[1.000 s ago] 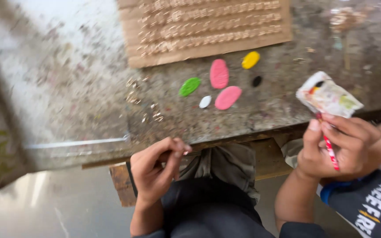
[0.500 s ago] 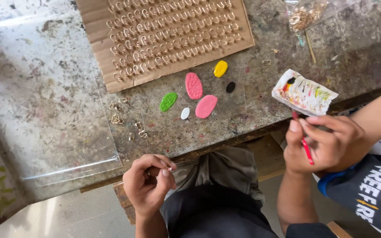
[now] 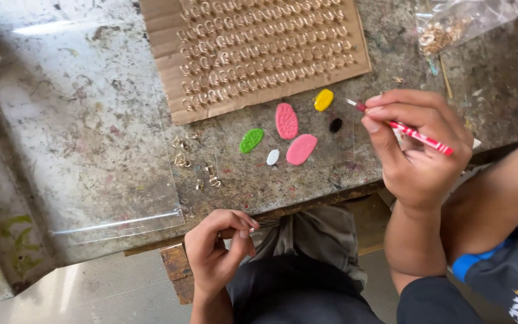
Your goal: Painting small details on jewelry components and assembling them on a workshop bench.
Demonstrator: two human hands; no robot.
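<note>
A: I see the right hand (image 3: 418, 147) pinching a thin red brush (image 3: 415, 133) between thumb and fingers, tip pointing left toward the yellow blob (image 3: 324, 99). What about the other one?

B: The left hand (image 3: 217, 252) sits below the table edge, fingers curled with thumb and forefinger pressed together. I cannot tell whether anything is between them; it is too small.

A: What has changed from half a second back?

B: I had the right hand low at the right, off the bench, with a small printed packet above it. Now that hand has come up over the bench (image 3: 91, 120), near the black dot (image 3: 336, 125), and the packet is out of sight. The left hand has barely shifted.

A: And the paint spots?

B: Same cluster: green blob (image 3: 250, 140), two pink blobs (image 3: 287, 120), a white one (image 3: 273, 157), all just below the cardboard sheet (image 3: 163, 36) covered in rows of small metal rings (image 3: 259, 48). A few loose rings (image 3: 182, 159) lie left of the green. A plastic bag (image 3: 451, 27) lies at top right.
</note>
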